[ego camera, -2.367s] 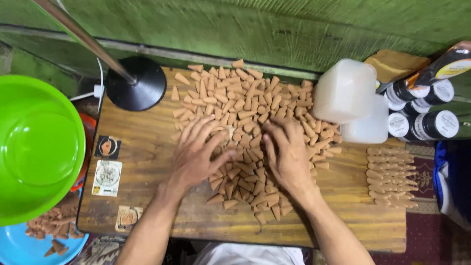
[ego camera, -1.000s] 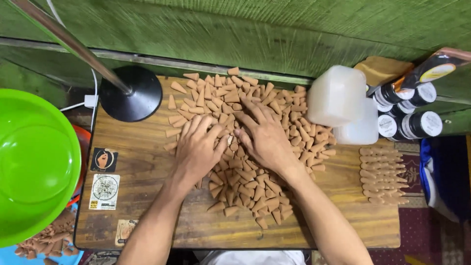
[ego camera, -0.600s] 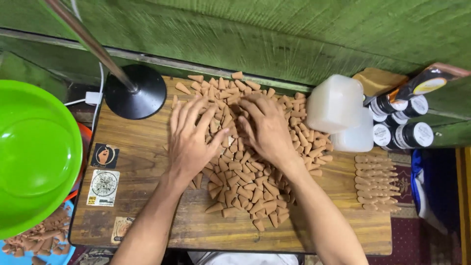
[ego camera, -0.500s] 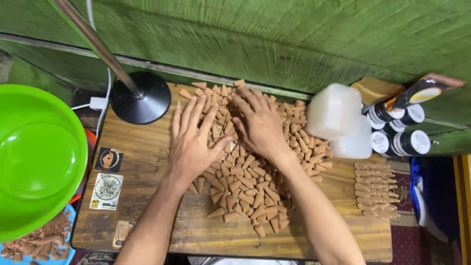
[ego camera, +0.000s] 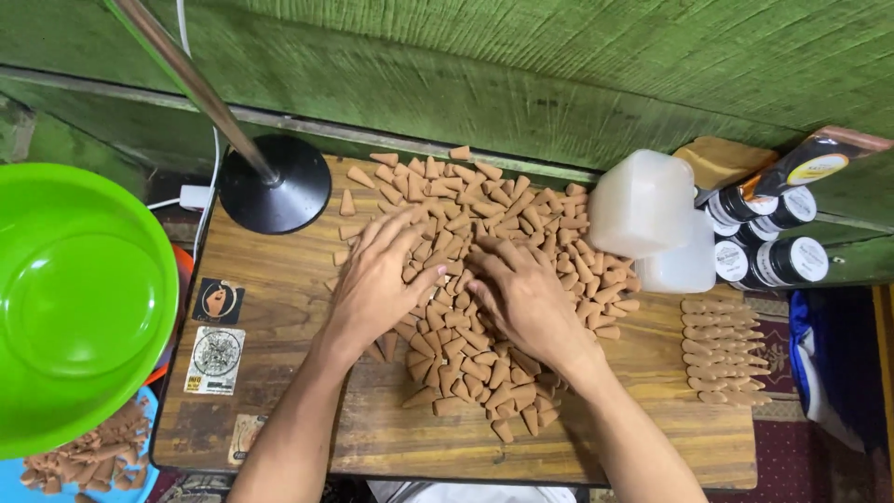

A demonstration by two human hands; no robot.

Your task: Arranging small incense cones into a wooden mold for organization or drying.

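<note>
Green planks back a small wooden table (ego camera: 279, 410) strewn with brown cones (ego camera: 484, 354). Since a moment ago both hands have drawn back from the far edge toward the middle of the heap, raking cones together. The left hand (ego camera: 377, 284) lies flat and spread; the right hand (ego camera: 521, 298) is loosely curled, its fingertips buried, so any grip is unclear.
</note>
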